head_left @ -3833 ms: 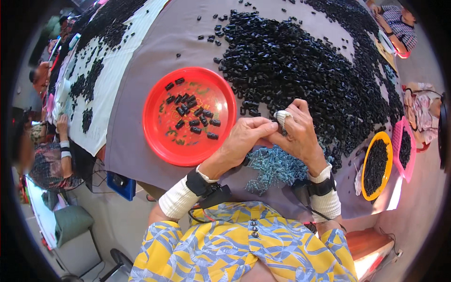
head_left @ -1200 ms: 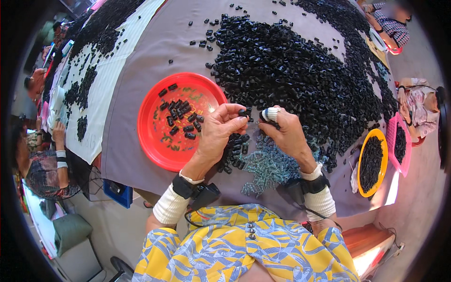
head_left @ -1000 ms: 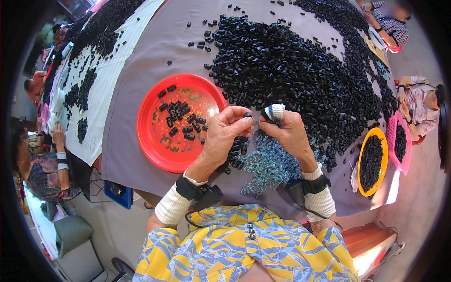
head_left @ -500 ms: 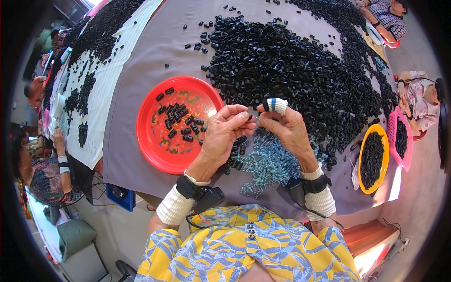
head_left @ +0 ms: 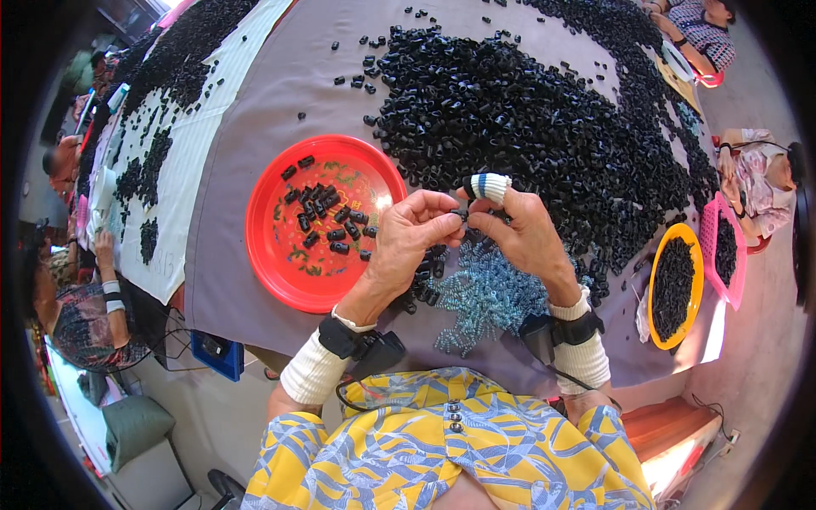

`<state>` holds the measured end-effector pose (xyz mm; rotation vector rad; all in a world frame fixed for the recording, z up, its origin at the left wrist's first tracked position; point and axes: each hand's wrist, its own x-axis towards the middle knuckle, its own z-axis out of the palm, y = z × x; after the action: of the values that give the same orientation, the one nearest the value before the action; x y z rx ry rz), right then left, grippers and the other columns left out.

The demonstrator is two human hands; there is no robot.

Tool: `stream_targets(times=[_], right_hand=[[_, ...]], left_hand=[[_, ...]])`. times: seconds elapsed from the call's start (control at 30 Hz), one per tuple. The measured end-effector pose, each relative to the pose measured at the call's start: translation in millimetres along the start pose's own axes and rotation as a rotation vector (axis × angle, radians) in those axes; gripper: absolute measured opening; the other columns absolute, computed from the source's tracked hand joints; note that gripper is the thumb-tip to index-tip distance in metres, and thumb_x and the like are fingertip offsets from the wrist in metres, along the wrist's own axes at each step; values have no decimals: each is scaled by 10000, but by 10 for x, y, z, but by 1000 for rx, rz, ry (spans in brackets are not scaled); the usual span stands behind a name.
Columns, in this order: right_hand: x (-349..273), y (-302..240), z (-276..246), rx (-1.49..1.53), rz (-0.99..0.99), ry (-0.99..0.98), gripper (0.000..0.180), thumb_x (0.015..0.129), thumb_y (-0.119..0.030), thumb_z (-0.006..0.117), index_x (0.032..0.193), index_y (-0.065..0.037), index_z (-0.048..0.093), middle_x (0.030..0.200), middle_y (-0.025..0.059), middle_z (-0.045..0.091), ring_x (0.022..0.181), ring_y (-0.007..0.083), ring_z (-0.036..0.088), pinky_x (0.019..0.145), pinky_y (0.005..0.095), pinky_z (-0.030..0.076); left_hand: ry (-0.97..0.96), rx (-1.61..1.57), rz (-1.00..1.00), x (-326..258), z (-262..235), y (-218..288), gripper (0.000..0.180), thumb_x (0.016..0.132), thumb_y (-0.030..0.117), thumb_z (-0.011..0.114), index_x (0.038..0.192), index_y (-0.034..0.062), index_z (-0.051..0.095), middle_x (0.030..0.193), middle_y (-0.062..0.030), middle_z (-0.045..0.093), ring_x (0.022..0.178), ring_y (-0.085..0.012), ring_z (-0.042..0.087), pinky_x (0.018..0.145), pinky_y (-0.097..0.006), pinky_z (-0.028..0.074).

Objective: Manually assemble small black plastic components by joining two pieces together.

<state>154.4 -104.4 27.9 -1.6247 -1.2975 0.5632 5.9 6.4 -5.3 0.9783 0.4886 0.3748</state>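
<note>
Black plastic piece [head_left: 460, 214] was lifted off tabletop [head_left: 255, 170], now pinched btwn left hand [head_left: 412, 238] & right hand [head_left: 523, 234], both grips narrow.

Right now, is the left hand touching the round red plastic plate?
Apart. The head view shows the left hand raised by the right hand, pinching a small black piece; the round red plastic plate lies further left.

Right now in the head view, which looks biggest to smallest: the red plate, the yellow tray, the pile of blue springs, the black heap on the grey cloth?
1. Black heap
2. Red plate
3. Yellow tray and pile of blue springs: they look about alike, and the tray sits near the bent fisheye rim, so I won't rank them.
</note>
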Motion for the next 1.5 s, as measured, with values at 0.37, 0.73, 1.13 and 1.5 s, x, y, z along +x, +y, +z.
stream_targets(times=[0.37,0.73,1.13,1.5], right_hand=[[233,-13,26,207,61,-87,213,798,-65,658,979,33,603,716,56,649,638,101,595,597,259,480],[138,411,363,-693,-288,-113,115,717,-164,683,738,-77,610,783,63,584,837,243,539,768,393,397],[153,320,230,-367,-213,73,159,760,-185,671,747,-42,604,706,104,571,706,254,562,695,378,412],[29,131,248,234,21,262,145,773,-135,704,805,-14,631,713,104,583,664,242,549,615,340,426]], left_hand=[[-57,190,134,-15,-9,200,201,865,16,617,1060,-35,611,902,-83,669,771,-108,637,699,-236,534],[101,-11,91,-4,-185,189,154,880,18,601,1030,-7,580,928,-104,651,788,-169,639,739,-296,536],[97,-70,52,-34,-143,133,167,887,41,601,1045,-8,576,930,-117,655,812,-178,648,747,-315,548],[35,-264,97,33,84,-12,171,892,20,587,1059,-4,559,917,-89,662,770,-153,658,719,-279,561]])
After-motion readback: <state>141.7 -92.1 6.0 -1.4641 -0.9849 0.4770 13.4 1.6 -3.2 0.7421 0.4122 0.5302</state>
